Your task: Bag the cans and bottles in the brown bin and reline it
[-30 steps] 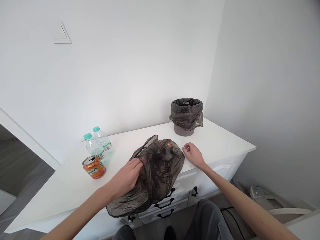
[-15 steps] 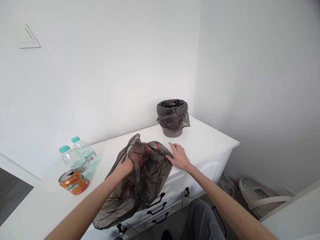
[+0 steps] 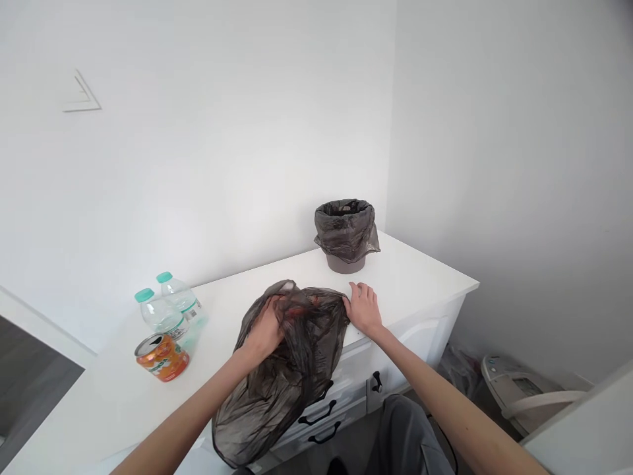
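A thin, dark see-through garbage bag lies crumpled over the front edge of the white cabinet top. At its opening is my left hand, its fingers partly covered by the plastic, so their grip is hidden. Something reddish-orange shows dimly through the film beside those fingers. My right hand pinches the bag's right edge between thumb and fingers. To the left, an orange drink can stands opened and upright. Two clear plastic bottles with teal caps stand just behind it.
Near the wall, a small brown bin stands lined with another dark bag. The white cabinet top ends at a right-hand edge by the wall. Drawers with black handles are below; a beige appliance sits low at the right.
My left hand has drawn back slightly, with more of it showing outside the plastic. The bag is bunched closer together, and the orange thing inside shows less. The view has shifted a little.
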`<state>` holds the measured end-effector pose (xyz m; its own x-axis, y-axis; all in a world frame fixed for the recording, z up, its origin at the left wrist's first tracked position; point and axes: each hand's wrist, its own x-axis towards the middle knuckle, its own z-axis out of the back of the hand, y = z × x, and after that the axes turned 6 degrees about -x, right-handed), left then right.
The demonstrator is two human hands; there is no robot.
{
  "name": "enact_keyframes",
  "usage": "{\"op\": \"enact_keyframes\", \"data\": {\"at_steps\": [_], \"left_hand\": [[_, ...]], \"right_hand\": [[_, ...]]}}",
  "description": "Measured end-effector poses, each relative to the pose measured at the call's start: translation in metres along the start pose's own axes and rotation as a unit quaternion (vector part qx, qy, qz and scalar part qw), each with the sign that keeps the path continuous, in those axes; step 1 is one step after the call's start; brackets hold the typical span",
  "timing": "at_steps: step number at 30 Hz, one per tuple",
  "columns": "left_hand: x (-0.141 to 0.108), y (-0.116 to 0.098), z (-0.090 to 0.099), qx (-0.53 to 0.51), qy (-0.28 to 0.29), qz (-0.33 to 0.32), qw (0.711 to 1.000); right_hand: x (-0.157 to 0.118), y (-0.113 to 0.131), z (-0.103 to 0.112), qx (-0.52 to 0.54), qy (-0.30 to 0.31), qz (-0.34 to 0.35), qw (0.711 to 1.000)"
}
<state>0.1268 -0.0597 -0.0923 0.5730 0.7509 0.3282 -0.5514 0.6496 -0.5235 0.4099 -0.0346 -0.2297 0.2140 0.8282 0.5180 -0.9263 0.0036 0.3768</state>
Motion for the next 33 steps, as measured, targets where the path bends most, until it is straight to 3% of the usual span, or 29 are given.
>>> {"op": "enact_keyframes", "data": {"at_steps": [4, 7, 10, 12, 15, 18, 20, 22, 28, 33], "left_hand": [[-0.026, -0.009, 0.012, 0.026, -0.009, 0.029, 0.999], [-0.052, -0.031, 0.032, 0.035, -0.013, 0.052, 0.998], [-0.089, -0.057, 0.064, -0.035, -0.032, 0.102, 0.994], [-0.121, -0.069, 0.087, -0.13, -0.047, 0.191, 0.972], [-0.173, -0.068, 0.116, -0.318, -0.126, 0.302, 0.89], [-0.218, -0.052, 0.133, -0.507, -0.283, 0.337, 0.742], [-0.241, -0.041, 0.14, -0.56, -0.362, 0.351, 0.657], [-0.258, -0.033, 0.147, -0.574, -0.403, 0.358, 0.616], [-0.282, -0.025, 0.165, -0.602, -0.429, 0.312, 0.597], [-0.285, -0.023, 0.163, -0.612, -0.415, 0.296, 0.605]], "right_hand": [[-0.004, 0.001, 0.0, -0.027, 0.006, -0.001, 1.0], [-0.006, 0.002, 0.001, -0.038, 0.011, 0.0, 0.999], [-0.009, 0.004, 0.003, -0.048, 0.019, 0.001, 0.999], [-0.01, 0.005, 0.003, -0.055, 0.024, 0.0, 0.998], [-0.013, 0.006, 0.003, -0.066, 0.033, -0.001, 0.997], [-0.016, 0.006, 0.004, -0.077, 0.041, 0.0, 0.996], [-0.018, 0.007, 0.005, -0.085, 0.046, 0.003, 0.995], [-0.02, 0.007, 0.005, -0.092, 0.05, 0.005, 0.995], [-0.023, 0.006, 0.006, -0.109, 0.055, 0.005, 0.993], [-0.022, 0.006, 0.005, -0.112, 0.058, 0.005, 0.992]]}}
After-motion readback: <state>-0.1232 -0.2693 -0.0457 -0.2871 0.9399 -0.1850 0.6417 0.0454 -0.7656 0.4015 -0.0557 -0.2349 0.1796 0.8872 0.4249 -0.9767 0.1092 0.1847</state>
